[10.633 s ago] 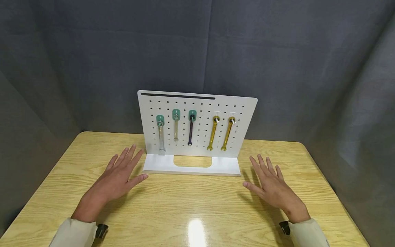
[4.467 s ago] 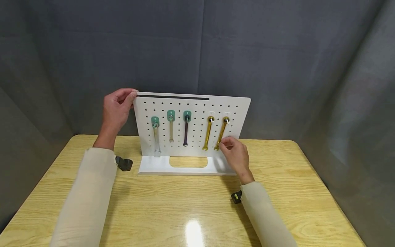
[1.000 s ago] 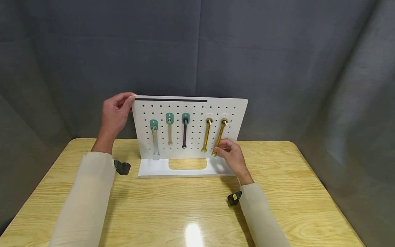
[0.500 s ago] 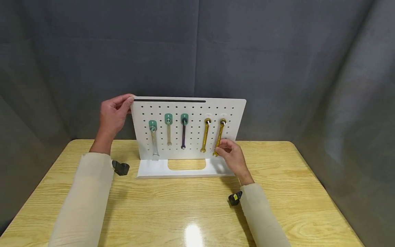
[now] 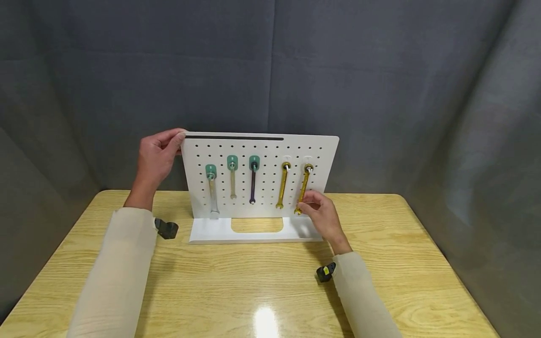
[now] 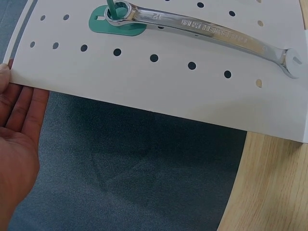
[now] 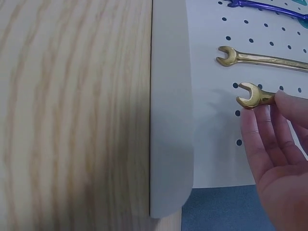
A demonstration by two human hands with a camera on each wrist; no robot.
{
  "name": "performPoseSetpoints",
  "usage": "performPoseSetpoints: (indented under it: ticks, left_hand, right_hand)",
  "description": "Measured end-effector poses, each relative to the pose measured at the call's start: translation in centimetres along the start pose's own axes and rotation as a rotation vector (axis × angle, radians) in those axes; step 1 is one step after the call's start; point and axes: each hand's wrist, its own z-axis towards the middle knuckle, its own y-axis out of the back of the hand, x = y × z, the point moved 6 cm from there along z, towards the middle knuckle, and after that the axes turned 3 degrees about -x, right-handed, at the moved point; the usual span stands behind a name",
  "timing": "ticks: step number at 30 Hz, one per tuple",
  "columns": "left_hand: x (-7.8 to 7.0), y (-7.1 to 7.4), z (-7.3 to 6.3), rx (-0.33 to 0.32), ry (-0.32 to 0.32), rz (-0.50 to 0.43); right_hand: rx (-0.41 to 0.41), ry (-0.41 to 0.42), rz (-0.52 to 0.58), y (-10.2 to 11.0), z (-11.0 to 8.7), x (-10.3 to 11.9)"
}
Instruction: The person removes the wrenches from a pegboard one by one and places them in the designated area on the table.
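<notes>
My left hand (image 5: 155,155) pinches the top left corner of a white pegboard (image 5: 296,142), thumb in front and fingers behind. With thumb and fingers my right hand (image 5: 324,218) pinches the lower shank of the rightmost gold wrench (image 5: 304,185). The ring end of that wrench is around a white hook; its open end (image 7: 251,96) sticks out past my fingertips in the right wrist view. Beside it hangs a second gold wrench (image 5: 282,188). Further left hang a purple wrench (image 5: 253,185), a small silver wrench (image 5: 233,184) and a larger silver wrench (image 6: 211,30) on green hooks.
The pegboard's white base (image 5: 211,232), with a rounded cutout, stands on a wooden table (image 5: 232,281). A dark grey curtain (image 5: 270,65) closes off the back and sides. Small black devices sit at both wrists.
Both hands were spread over the table at first, then took hold of the board's corner and the gold wrench. Lately the wrench's lower end has shifted slightly right; my left hand keeps its hold.
</notes>
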Motion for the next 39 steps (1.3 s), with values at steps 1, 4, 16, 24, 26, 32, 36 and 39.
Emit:
performPoseSetpoints:
  ticks: [1,4,16,24,26,32,36,39]
  left_hand:
    - [0.0,0.0,0.0,-0.001,0.002,0.001]
    - [0.0,0.1,0.0,-0.001,0.007,0.008]
    - [0.0,-0.1,0.1,0.008,0.013,0.03]
    - [0.1,0.0,0.1,0.002,0.021,0.019]
    - [0.1,0.0,0.1,0.004,0.024,0.022]
    - [0.1,-0.1,0.1,0.008,0.031,0.027]
    - [0.2,0.0,0.1,0.014,0.042,0.041]
    - [0.2,0.1,0.1,0.017,0.043,0.057]
  right_hand:
    - [0.002,-0.007,-0.001,0.0,0.0,0.0]
    - [0.003,-0.03,-0.005,0.2,0.0,0.0]
    - [0.01,-0.032,0.005,0.5,-0.3,0.1]
    - [0.014,-0.047,-0.015,0.6,-0.6,-0.1]
    - [0.022,-0.052,-0.007,0.6,-0.5,-0.3]
    - [0.041,-0.054,0.014,0.7,-0.2,-2.8]
    - [0.068,-0.052,0.009,0.9,-0.7,-2.7]
    - [0.081,-0.053,0.011,1.0,-0.9,-2.5]
